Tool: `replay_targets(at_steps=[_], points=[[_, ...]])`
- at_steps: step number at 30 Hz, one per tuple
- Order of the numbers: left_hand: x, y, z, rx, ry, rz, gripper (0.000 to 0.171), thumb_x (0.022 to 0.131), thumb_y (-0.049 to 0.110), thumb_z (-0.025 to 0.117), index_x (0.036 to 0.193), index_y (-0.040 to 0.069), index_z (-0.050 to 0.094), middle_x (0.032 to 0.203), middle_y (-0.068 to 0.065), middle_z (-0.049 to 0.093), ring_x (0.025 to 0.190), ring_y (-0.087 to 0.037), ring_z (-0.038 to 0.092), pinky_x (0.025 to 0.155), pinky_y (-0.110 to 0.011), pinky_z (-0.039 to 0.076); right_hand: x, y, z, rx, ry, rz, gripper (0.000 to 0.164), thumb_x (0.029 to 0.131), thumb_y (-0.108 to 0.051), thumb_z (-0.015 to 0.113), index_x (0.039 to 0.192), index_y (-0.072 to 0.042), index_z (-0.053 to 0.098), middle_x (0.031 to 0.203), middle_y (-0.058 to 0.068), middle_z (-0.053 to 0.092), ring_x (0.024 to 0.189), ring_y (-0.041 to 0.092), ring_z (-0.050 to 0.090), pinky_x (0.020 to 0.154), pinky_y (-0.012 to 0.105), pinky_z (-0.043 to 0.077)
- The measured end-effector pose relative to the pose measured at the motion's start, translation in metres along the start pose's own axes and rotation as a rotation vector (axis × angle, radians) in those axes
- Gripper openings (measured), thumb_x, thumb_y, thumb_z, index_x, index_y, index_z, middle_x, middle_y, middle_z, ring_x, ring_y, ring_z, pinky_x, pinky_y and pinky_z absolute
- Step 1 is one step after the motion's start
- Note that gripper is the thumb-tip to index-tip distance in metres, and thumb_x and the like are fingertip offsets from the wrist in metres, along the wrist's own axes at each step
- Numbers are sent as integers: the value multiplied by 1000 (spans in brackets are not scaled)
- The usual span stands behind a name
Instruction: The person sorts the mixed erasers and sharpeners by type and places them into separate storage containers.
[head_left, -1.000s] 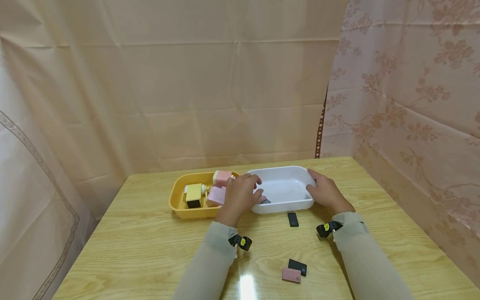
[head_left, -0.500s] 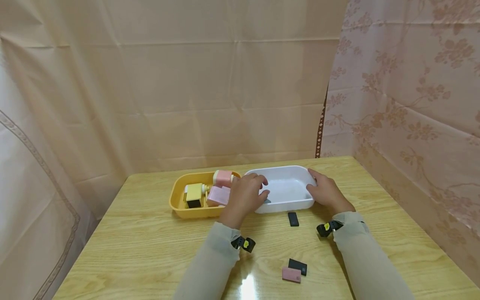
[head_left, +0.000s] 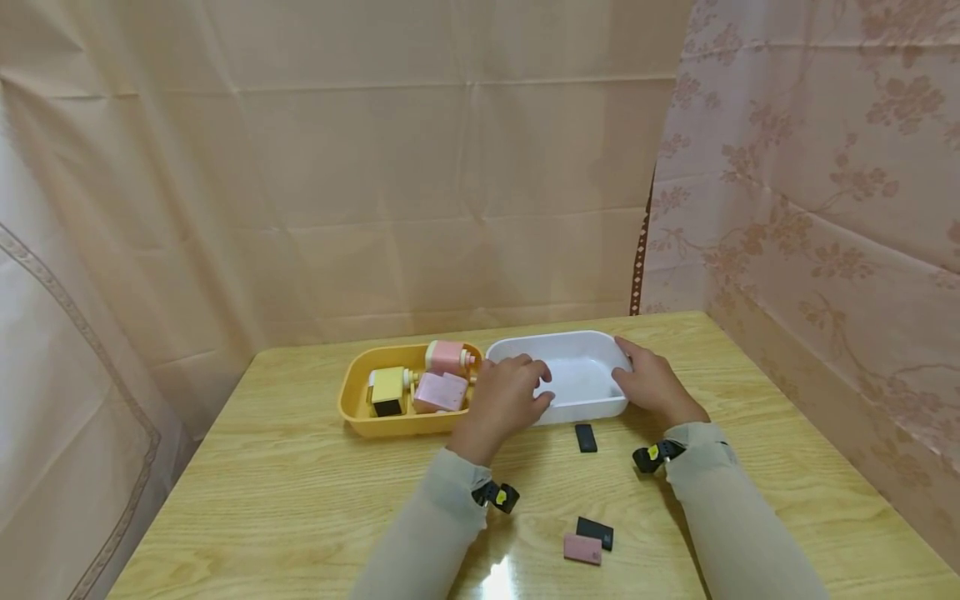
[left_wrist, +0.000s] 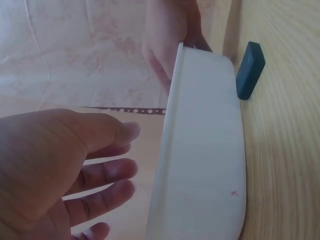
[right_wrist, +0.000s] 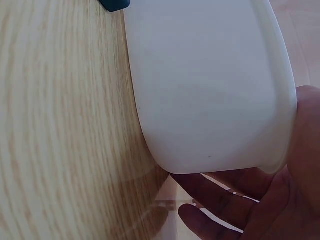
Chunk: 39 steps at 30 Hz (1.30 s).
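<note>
A white plastic tray [head_left: 577, 410] sits on the wooden table. My right hand [head_left: 656, 387] grips its right end, the thumb over the rim and the fingers along the outer wall; the right wrist view shows these fingers [right_wrist: 220, 197] against the end wall. My left hand [head_left: 510, 396] hovers over the tray's left end with fingers loosely bent. In the left wrist view nothing shows between its thumb and fingers [left_wrist: 107, 172]. The hand hides that corner of the tray. Just in front of the tray lies a small flat black block [head_left: 587, 438].
A yellow tray [head_left: 405, 427] stands left of the white one. In it are a yellow box-shaped piece [head_left: 388, 385], a pink one [head_left: 446, 357] and a pale pink one [head_left: 441, 392]. Nearer me, a pink block [head_left: 582, 548] overlaps a black block [head_left: 595, 532]. A curtain [head_left: 450, 183] hangs behind.
My left hand has moved right, from between the trays to over the white tray, covering the small pink and grey pieces seen there earlier. The right hand has stayed on the tray.
</note>
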<state>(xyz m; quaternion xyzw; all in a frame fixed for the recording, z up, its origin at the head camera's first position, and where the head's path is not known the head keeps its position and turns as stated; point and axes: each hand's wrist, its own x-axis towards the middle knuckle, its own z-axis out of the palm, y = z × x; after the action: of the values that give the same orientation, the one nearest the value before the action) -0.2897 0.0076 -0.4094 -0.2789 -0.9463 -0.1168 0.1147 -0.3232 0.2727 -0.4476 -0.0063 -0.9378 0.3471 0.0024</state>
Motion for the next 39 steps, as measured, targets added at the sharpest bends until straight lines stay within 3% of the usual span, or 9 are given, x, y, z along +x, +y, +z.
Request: replay_targets(at_steps=[10,24,34,39], points=[[0,14,4,-4,-43,49,26,95,43,74,114,26,75,100,9,70,90,-10,63,88,-37,48,-1,0,-1,-3,-3,-7,68,104,-16,49,164,-2,21,164,28,32,147,50,38,115,65,35],[-1,31,14,77,-61,156,24,96,45,73,114,29,74,102,10,71,82,-7,62,79,-31,52,-2,0,-1,-12,-1,-28,68,103,-15,50,163,0,23,162,30,35,145,50,41,115,65,35],[-4,41,19,54,-94,198,25,95,43,74,116,30,74,103,12,71,77,-5,59,79,-31,56,-1,3,-1,-27,6,-26,68,103,-17,50,163,-1,23,162,30,35,145,49,42,113,64,38],[-5,45,24,21,-116,210,25,95,40,75,117,28,74,103,12,70,77,-4,58,73,-28,53,0,3,0,-27,10,-31,67,103,-17,49,163,-1,23,161,30,35,145,48,42,114,63,38]])
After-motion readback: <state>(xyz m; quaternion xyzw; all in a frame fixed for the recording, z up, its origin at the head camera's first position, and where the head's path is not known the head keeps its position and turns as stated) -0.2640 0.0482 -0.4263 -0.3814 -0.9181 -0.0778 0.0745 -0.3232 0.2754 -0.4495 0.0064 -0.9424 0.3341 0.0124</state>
